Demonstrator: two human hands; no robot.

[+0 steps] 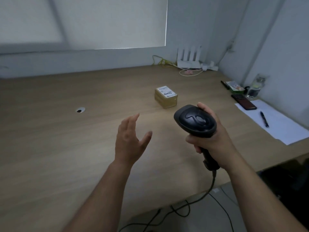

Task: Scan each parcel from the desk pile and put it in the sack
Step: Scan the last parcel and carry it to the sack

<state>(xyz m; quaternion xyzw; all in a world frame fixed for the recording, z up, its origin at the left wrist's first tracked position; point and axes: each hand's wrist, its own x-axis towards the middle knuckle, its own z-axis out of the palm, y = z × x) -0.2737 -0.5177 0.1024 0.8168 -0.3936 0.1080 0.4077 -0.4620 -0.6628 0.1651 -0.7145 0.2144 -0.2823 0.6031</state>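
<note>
Parcel (165, 97), a small tan box with a white label on top, alone on the wooden desk (66, 139) just right of frame centre, well apart from both hands. Left hand (130, 141) above the desk at lower centre, fingers straight and spread, holding nothing. Right hand (212, 139) beside it, clamped round the handle of a black scanner (195, 121).

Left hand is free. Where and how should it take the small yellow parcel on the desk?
Pinch the parcel by its left and right side faces, the left hand coming in from the near-left. It stands flat on the desk, label up; a side grip likely keeps that label clear for the scanner in the right hand.
</note>
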